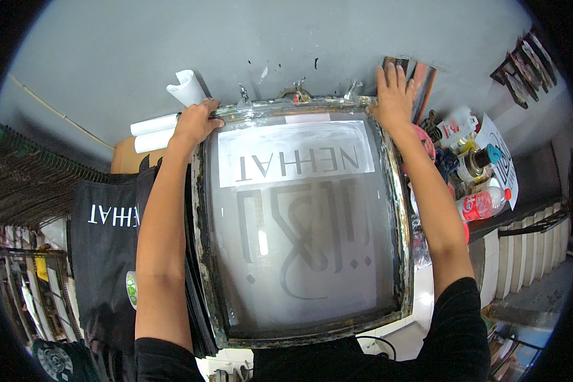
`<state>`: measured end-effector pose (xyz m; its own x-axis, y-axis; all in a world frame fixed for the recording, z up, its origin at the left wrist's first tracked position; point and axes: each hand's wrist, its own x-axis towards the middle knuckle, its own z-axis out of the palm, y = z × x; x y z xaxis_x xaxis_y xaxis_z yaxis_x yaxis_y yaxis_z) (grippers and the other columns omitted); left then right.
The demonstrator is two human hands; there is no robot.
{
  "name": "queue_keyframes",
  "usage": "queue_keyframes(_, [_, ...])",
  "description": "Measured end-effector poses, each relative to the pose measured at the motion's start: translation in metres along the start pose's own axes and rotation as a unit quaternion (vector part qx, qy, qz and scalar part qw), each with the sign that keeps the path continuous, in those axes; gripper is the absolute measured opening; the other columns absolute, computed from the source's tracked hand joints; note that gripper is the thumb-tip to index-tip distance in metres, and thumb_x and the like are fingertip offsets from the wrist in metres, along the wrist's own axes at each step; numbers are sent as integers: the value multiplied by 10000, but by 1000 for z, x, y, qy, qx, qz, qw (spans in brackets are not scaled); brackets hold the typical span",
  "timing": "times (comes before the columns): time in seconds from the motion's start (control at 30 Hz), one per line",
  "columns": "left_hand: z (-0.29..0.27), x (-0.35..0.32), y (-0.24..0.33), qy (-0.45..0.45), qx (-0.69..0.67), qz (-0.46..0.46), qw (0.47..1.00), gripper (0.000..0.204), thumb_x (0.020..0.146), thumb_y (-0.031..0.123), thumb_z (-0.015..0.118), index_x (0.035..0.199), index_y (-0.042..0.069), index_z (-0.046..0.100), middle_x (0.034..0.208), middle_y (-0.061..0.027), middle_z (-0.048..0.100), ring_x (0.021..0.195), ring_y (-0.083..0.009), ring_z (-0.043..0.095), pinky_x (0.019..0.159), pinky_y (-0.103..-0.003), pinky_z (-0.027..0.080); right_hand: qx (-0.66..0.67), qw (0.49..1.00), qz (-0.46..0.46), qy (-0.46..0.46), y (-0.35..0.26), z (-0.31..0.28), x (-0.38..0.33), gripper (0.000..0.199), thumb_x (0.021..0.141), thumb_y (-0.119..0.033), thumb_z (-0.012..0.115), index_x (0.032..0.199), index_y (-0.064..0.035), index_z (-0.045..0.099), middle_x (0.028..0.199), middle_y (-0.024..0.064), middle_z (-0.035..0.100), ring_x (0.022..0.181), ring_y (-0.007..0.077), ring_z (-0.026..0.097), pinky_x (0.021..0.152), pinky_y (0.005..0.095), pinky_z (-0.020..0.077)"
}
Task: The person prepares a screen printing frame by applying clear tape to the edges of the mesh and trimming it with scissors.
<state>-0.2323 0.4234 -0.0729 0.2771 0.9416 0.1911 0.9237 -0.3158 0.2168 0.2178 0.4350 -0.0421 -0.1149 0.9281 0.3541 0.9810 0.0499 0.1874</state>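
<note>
A screen-printing frame (401, 280) with a worn, paint-stained rim lies in front of me, its far edge at metal hinge clamps (297, 95). Its grey mesh (235, 299) carries a large curved lettering design, and white paper (286, 137) with mirrored letters shows across the far part. My left hand (196, 124) is closed around the frame's far left corner. At the far right corner, my right hand (393, 102) has its fingers stretched out toward the wall, with the thumb by the rim. The undersides of both hands are hidden.
Left of the frame hang black fabric bags (105, 267) with white lettering; white paper rolls (154, 132) lie beyond them. On the right stand a clear bottle (487, 202) with a red cap, cans and a spray can (481, 159). Squeegees (421, 86) lean against the grey wall (235, 38).
</note>
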Motion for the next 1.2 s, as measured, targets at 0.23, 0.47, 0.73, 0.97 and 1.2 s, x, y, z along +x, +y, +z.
queue_keyframes(0.23, [-7, 4, 51, -36, -36, -171, 984, 832, 839, 679, 672, 1269, -34, 672, 1293, -228, 662, 1210, -392, 631, 1038, -431, 488, 292, 948, 76, -105, -6, 14, -6, 980, 728, -519, 867, 1445, 31, 489, 1346, 297, 592, 1310, 440, 531, 1097, 475, 428])
queue_keyframes(0.47, [19, 6, 9, 6, -159, -140, 977, 616, 933, 606, 591, 1275, 109, 713, 1425, -110, 608, 1502, -346, 308, 1230, -586, 82, 540, 814, 115, -179, 21, 62, 12, 608, 824, -368, 849, 1245, 39, 685, 1134, 149, 728, 1051, 207, 663, 953, 331, 492])
queue_keyframes(0.73, [22, 7, 10, 3, -137, -178, 974, 506, 1028, 533, 444, 1336, 201, 672, 1491, -6, 556, 1554, -294, 197, 1240, -623, -6, 653, 729, 143, -148, 36, 94, 15, 517, 890, -330, 767, 1254, 30, 695, 1180, 175, 721, 1126, 240, 651, 1019, 344, 452])
queue_keyframes(0.97, [13, 5, 30, -14, -51, -195, 979, 521, 1076, 471, 330, 1346, 176, 663, 1513, -61, 530, 1547, -264, 228, 1252, -589, 32, 480, 867, 136, -19, 21, 98, 4, 584, 931, -389, 692, 1332, 32, 632, 1304, 244, 662, 1260, 330, 613, 1084, 392, 433])
queue_keyframes(1.2, [30, 0, 1, 174, -86, -155, 969, 486, 1091, 369, 356, 1456, 91, 517, 1518, -256, 465, 1536, -318, 256, 1249, -569, 49, 418, 851, 268, 173, 48, 96, -4, 389, 980, -308, 610, 1089, 38, 751, 1058, 239, 744, 1024, 340, 712, 946, 396, 514])
